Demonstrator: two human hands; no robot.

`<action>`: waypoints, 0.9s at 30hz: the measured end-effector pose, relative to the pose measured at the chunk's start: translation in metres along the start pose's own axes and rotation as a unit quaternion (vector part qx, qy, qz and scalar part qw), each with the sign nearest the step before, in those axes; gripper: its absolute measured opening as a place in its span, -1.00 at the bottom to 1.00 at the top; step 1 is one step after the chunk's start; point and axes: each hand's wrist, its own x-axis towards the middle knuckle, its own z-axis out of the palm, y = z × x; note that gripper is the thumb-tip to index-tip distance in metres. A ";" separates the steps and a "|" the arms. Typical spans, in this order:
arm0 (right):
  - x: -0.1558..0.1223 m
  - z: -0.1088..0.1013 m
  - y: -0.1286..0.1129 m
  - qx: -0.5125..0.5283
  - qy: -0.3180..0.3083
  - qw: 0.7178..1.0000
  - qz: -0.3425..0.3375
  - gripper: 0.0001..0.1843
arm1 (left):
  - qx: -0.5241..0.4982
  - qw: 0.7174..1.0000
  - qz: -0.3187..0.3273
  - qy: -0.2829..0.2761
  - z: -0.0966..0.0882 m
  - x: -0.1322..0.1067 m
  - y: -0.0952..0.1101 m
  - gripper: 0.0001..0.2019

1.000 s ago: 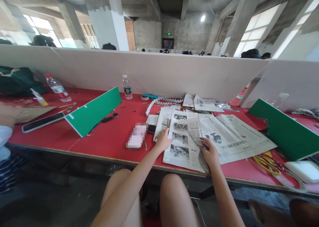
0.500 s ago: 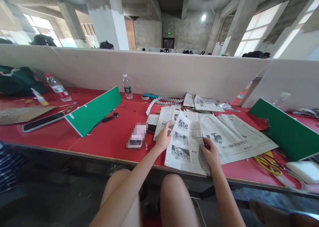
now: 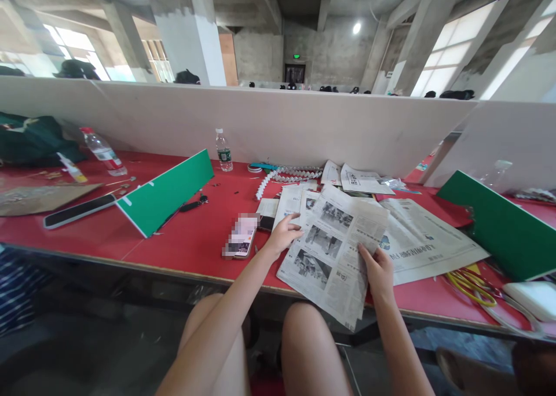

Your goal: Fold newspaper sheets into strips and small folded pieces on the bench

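A folded newspaper sheet [image 3: 330, 251] with three grey photos lies tilted in front of me, its lower corner jutting past the table's front edge. My right hand [image 3: 379, 268] grips it at the right edge, thumb on top and the fingers partly hidden. My left hand [image 3: 284, 237] is by its left edge with the fingers apart; whether they touch the paper I cannot tell. Another newspaper [image 3: 434, 245] is spread out to the right. More printed sheets [image 3: 286, 205] lie behind my left hand.
On the red table [image 3: 191, 251] are a phone [image 3: 245, 237], a white beaded strand [image 3: 278, 176], a water bottle [image 3: 224, 153] and yellow-handled scissors [image 3: 471, 286]. Green boards [image 3: 169, 190] stand at both sides. A white partition [image 3: 269, 118] runs along the back.
The folded newspaper has turned and shifted toward me, its lower corner now over the table edge. My right hand has moved slightly right with it. My left hand's fingers have spread.
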 end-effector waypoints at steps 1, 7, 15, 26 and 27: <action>0.000 -0.001 -0.001 -0.016 0.020 1.000 -0.018 -0.60 | 0.005 0.999 -0.018 -0.028 0.000 0.000 -0.002 -0.47; -0.005 -0.003 -0.010 -0.090 0.132 0.986 -0.054 -0.58 | 0.017 0.987 -0.019 -0.158 0.002 0.002 -0.010 -0.66; -0.005 -0.003 -0.007 -0.030 0.190 0.978 -0.080 -0.53 | 0.083 0.993 -0.067 -0.045 0.003 0.002 -0.006 -0.62; -0.003 -0.004 -0.004 -0.061 0.135 0.988 -0.046 -0.54 | 0.076 0.996 -0.004 -0.052 -0.002 0.003 -0.009 -0.79; -0.003 -0.004 -0.004 -0.066 0.136 0.987 -0.046 -0.54 | 0.086 0.995 -0.011 -0.043 -0.005 0.002 -0.005 -0.78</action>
